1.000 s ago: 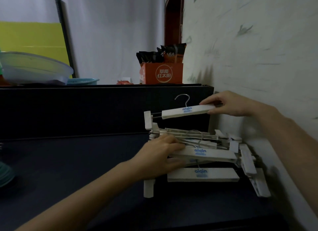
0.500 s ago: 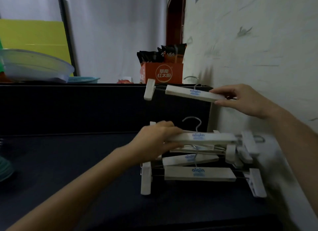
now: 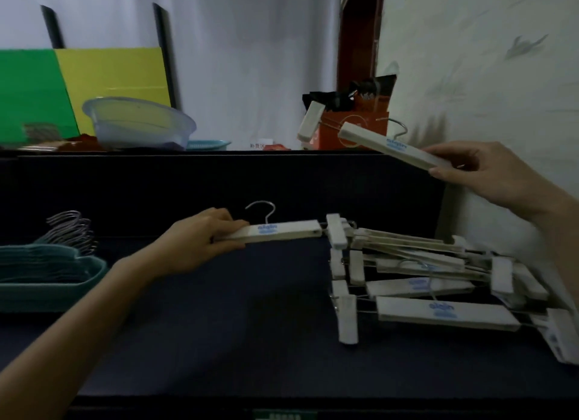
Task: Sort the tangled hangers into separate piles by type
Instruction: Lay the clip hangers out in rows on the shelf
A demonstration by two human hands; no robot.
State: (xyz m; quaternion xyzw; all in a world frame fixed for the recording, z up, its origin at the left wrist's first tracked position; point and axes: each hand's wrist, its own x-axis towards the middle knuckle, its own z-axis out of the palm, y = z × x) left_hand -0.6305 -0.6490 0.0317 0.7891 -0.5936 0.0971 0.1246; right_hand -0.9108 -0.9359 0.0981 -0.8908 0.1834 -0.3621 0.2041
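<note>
The left hand (image 3: 200, 241) grips the left end of a white clip hanger (image 3: 275, 231), holding it just above the dark surface (image 3: 219, 319); its long axis runs left to right, hook up and toward the far side, and its right clip (image 3: 336, 231) touches or overlaps the tangled pile (image 3: 423, 281); which, I cannot tell. The right hand (image 3: 488, 172) pinches the right end of a second white hanger (image 3: 385, 145), raised well above the pile, long axis tilted down to the right, its loose clip (image 3: 310, 121) hanging at the far left end.

The pile lies right of the left hand and below the right, against the wall, bars mostly left to right. At the far left, a teal tray (image 3: 53, 281) holds hangers of another type with metal hooks (image 3: 73, 228). The left hand is nearer to it; its hanger probably needs to slide leftward, along its own axis, to clear the tangle.
</note>
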